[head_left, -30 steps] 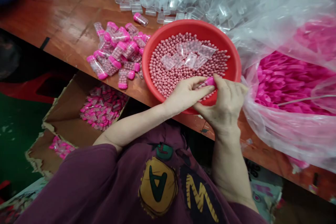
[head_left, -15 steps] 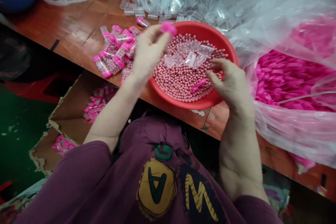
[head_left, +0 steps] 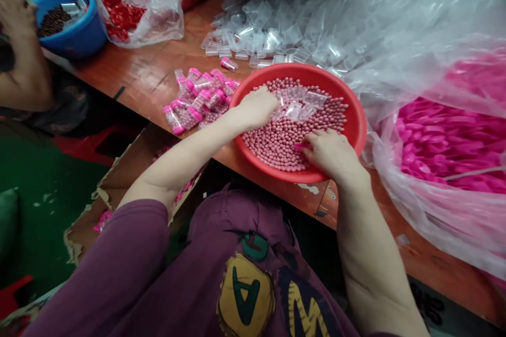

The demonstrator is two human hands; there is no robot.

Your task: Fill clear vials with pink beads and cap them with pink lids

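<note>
Where the right hand [head_left: 330, 154] curls over a pink cap [head_left: 301, 146] in the red basin [head_left: 353, 116], its grip is unreadable. Left hand [head_left: 256, 108] pressed knuckles-up into pink beads [head_left: 276, 139], fingertips hidden. Brown wooden tabletop [head_left: 158, 71]; green floor [head_left: 39, 189].

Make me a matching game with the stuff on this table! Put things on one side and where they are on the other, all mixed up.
Things:
1. pink beads
2. pink caps
3. dark beads
4. filled tubes

Places:
A. in the blue bowl
B. piled on the table
C. in the red bowl
D. in the clear bag

Pairs: 1-C, 2-D, 3-A, 4-B
</note>
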